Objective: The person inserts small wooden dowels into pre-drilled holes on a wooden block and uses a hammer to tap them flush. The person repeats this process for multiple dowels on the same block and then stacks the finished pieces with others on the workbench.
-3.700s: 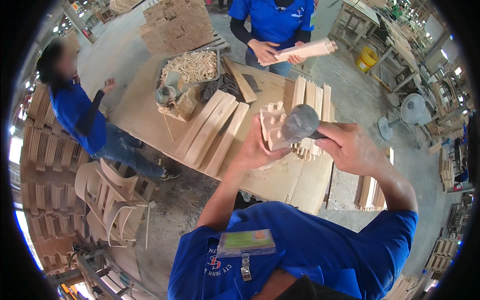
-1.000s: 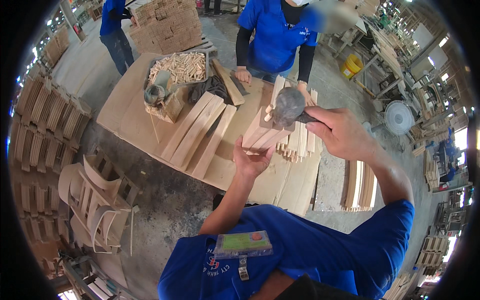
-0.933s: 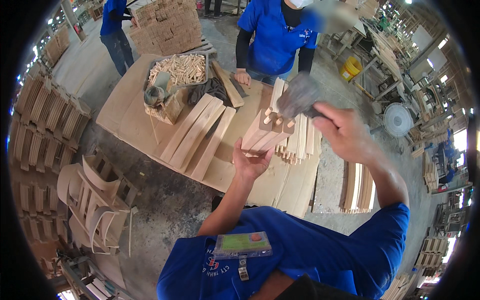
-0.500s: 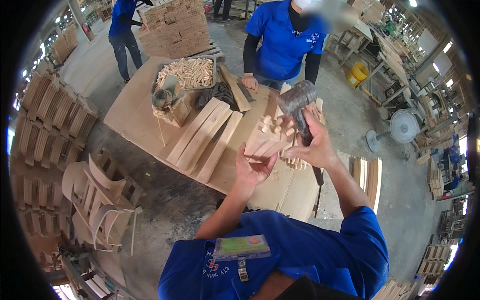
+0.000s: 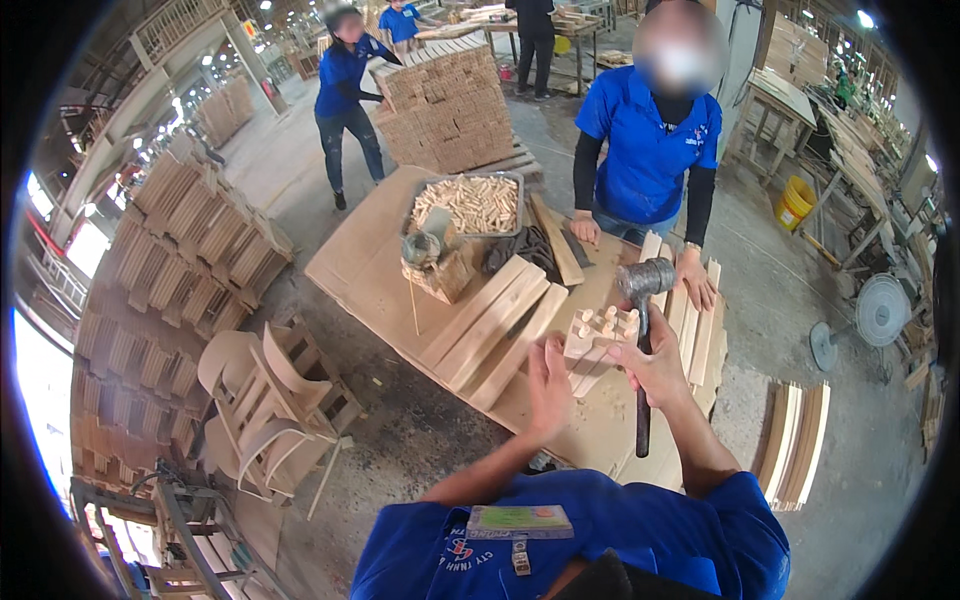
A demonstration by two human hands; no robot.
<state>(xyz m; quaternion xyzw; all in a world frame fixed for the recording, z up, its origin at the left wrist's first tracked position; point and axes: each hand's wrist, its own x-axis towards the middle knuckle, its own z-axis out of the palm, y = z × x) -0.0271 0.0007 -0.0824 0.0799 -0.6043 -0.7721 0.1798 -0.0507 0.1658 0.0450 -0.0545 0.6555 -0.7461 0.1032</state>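
Observation:
My right hand (image 5: 658,368) grips a dark-headed mallet (image 5: 648,278) by its handle, head up and handle end pointing down towards me. The thumb and fingers of that hand also touch a bundle of short wooden pieces (image 5: 588,345), whose upper ends have several pale dowels (image 5: 611,315) sticking out. On the left side of the bundle is my left hand (image 5: 548,388), open, its fingers straight and close together; whether they touch the wood I cannot tell. The lower part of the bundle is partly hidden by my right hand.
Long wooden slats (image 5: 490,325) lie on the cardboard-covered table (image 5: 345,255). Behind them are a tray of loose dowels (image 5: 465,205) and a can on a wooden block (image 5: 440,275). A co-worker's hand (image 5: 695,280) rests on strips at the right. A fan (image 5: 880,310) stands beyond.
The view has tilted up and turned left. My left hand has gone from cupping the bundle to straight fingers beside it. The bundle stands more upright; the mallet stays in my right hand.

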